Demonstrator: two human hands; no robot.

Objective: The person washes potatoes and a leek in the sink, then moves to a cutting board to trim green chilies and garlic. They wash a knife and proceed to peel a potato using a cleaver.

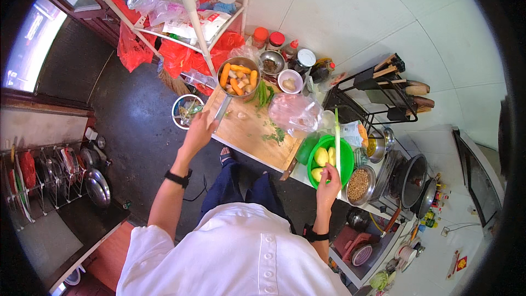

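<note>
My left hand (200,129) is closed around the end of the long metal handle (222,111) of a saucepan. The saucepan (239,97) holds orange carrot pieces (236,86) and pale chunks, and rests at the far end of a wooden cutting board (246,131). My right hand (330,187) is over the near rim of a green plastic basket (348,156), thumb and fingers bent together. Peeled potatoes (321,157) lie in that basket. A long scallion (337,144) lies across it, partly behind my right hand; whether the fingers touch it is unclear.
Green peppers (263,93), chopped greens (276,135) and a plastic bag of pink contents (294,111) lie on or beside the board. A knife handle (289,170) juts past its near edge. A bowl of beans (358,186) stands right; a waste bin (175,112) stands left.
</note>
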